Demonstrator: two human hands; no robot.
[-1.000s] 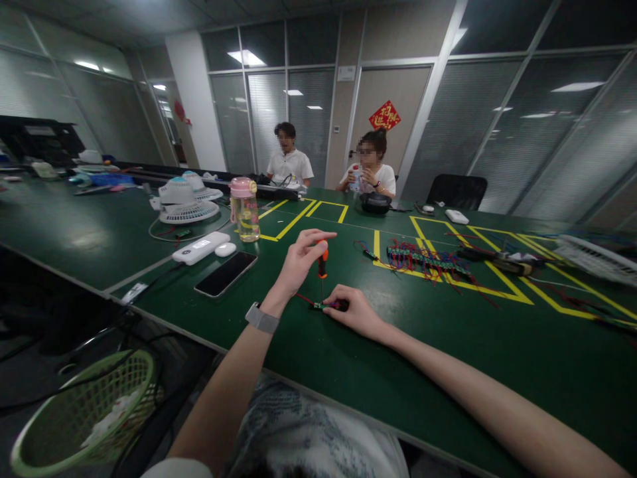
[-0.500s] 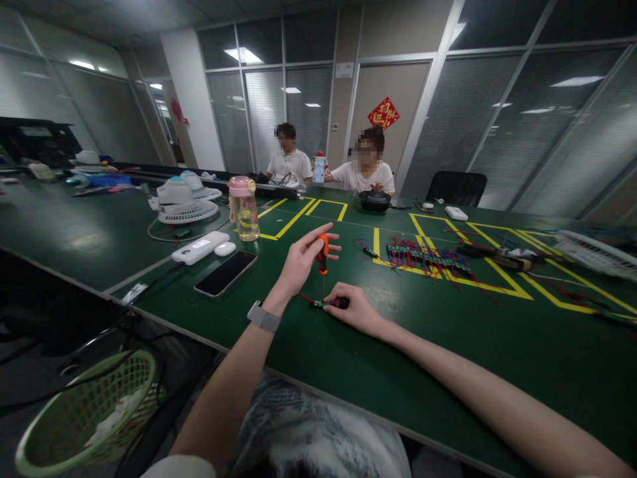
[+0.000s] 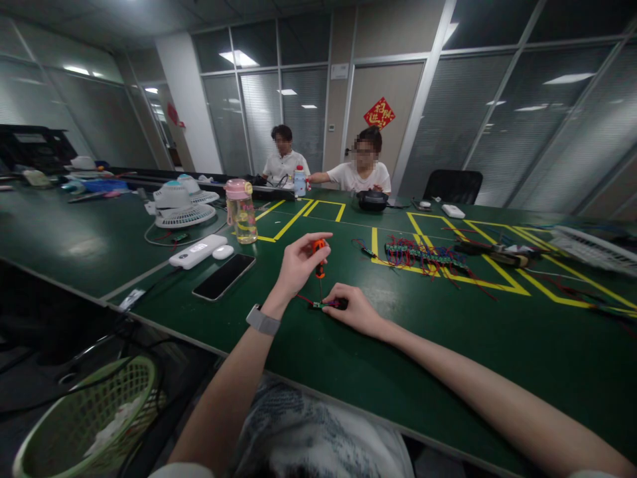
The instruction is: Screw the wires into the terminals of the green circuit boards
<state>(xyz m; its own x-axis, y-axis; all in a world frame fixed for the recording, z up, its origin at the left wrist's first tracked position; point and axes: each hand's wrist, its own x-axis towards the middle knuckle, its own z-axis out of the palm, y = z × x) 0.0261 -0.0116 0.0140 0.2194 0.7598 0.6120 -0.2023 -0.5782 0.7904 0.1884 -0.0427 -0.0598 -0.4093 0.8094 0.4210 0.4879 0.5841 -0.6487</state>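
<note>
My left hand pinches the orange handle of a small screwdriver, held upright with its thin tip down on a little circuit board. The board lies on the green table with red wires trailing from it. Pressing the board down from the right is my right hand, fingers closed on its end. A grey watch sits on my left wrist.
A black phone, white remote, white mouse and pink-capped bottle lie left. Small fans stand behind. A pile of wired boards sits in yellow tape marks. Two people sit opposite. A green basket stands below left.
My left fingers have shifted round the screwdriver handle while the tip stays on the board. Across the table a person has lowered a bottle and set it down to the side.
</note>
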